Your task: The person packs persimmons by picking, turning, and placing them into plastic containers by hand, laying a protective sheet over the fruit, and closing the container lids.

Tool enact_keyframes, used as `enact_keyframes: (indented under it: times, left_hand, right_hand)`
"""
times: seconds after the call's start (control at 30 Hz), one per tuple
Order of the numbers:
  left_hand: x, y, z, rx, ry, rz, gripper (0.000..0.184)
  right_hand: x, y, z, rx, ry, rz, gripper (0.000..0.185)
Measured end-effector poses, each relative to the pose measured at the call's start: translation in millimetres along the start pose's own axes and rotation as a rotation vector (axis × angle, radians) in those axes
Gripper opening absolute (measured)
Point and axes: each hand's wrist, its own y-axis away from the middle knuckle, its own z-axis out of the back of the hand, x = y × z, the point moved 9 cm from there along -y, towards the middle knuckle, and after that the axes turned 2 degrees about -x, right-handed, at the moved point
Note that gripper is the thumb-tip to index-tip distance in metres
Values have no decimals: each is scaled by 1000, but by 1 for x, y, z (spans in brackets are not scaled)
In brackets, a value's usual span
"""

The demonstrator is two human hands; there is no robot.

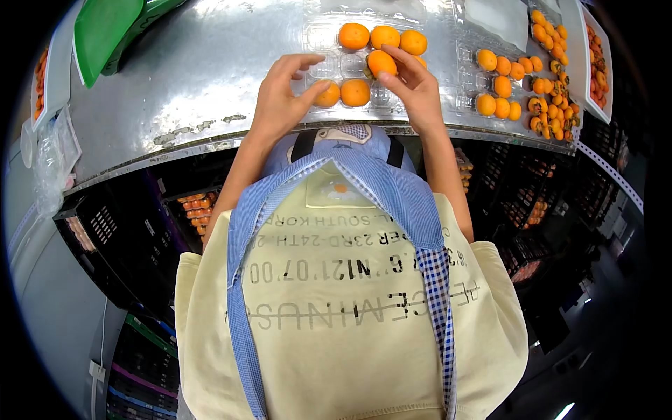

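Pale shirt (350, 367) nearest, half-curled right hand (418, 89) holding an orange fruit (382, 64)

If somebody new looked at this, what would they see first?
Probably the bright orange fruit, held in the person's right hand over a clear tray on the shiny metal table. Next might be the big green scoop-like thing at the top left, or the pale yellow top with upside-down letters, filling the lower middle.

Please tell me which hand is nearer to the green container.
Left. The left hand is open, right of the green container; the right hand, holding an orange fruit, is farther to the right.
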Motion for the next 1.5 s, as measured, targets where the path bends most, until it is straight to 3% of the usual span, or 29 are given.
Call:
enact_keyframes:
  times: [0.13, 0.37, 0.6, 0.87, 0.97, 1.27, 1.5]
  left_hand:
    - [0, 10, -14, 61, -332, -170, 37]
    - [0, 14, -32, 108, -575, -224, 43]
    - [4, 14, -37, 149, -673, -181, 49]
    - [3, 13, -37, 127, -551, -187, 45]
    - [5, 14, -38, 150, -519, -175, 42]
    - [8, 14, -38, 141, -477, -161, 40]
    - [10, 13, -36, 141, -411, -152, 43]
  right_hand:
    - [24, 3, -18, -33, 661, 406, 48]
    - [19, 2, -50, 0, 1026, 705, 45]
    - [8, -3, -43, 48, 989, 646, 37]
    - [12, -8, -47, 204, 1136, 594, 39]
    - [19, -10, -48, 162, 1203, 667, 39]
    - [17, -20, -41, 178, 1271, 592, 40]
    - [22, -16, -36, 93, 1173, 615, 39]
